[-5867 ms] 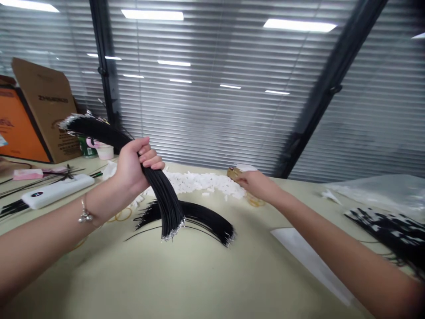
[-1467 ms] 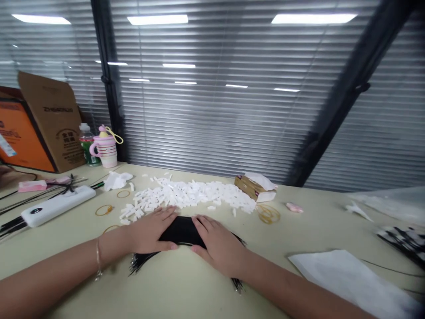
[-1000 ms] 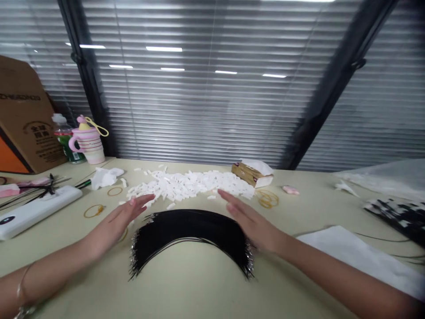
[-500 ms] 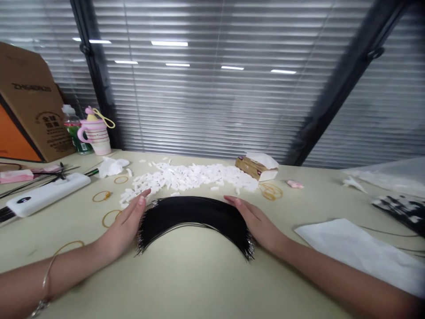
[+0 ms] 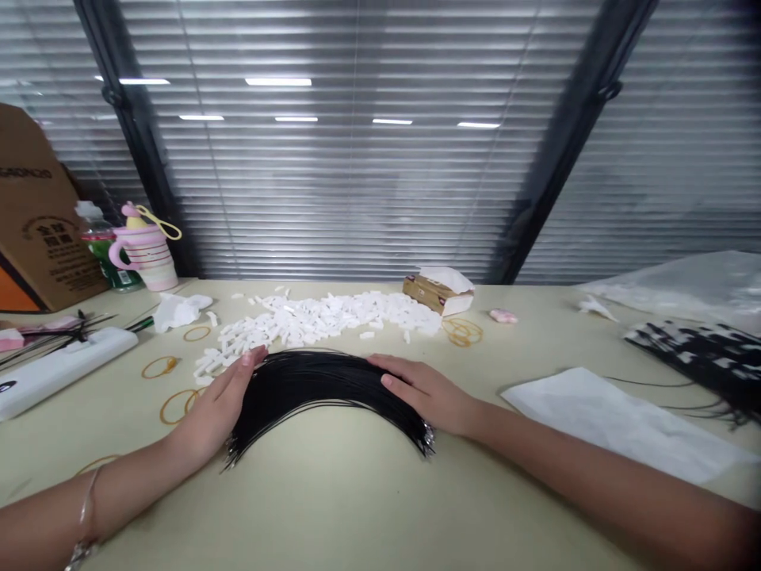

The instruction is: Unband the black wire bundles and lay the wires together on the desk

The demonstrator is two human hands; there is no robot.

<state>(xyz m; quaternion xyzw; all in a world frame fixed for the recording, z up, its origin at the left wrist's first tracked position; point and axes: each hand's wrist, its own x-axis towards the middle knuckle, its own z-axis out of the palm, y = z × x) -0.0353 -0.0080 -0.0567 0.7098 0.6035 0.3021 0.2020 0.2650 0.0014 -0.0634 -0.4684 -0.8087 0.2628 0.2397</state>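
A bundle of thin black wires (image 5: 324, 379) with shiny metal tips lies on the table in an arch, its ends bending toward me. My left hand (image 5: 217, 408) rests along the bundle's left end, fingers stretched out and the thumb up. Across the right end lies my right hand (image 5: 425, 392), its fingers extended over the top of the wires and the thumb a little apart. Neither hand is wrapped around the bundle. Just behind it spreads a heap of small white plastic pieces (image 5: 324, 317).
Yellow rubber bands (image 5: 462, 332) lie near a small brown box (image 5: 437, 293). At left are a white device (image 5: 68, 373), a pink cup (image 5: 148, 254), a bottle (image 5: 107, 246) and a carton (image 5: 41, 214). A white sheet (image 5: 618, 428) and black wires with white ends (image 5: 701, 357) are at right.
My right hand has moved from beside the bundle's right end onto the top of the wires. The view has shifted, so the scene sits further left.
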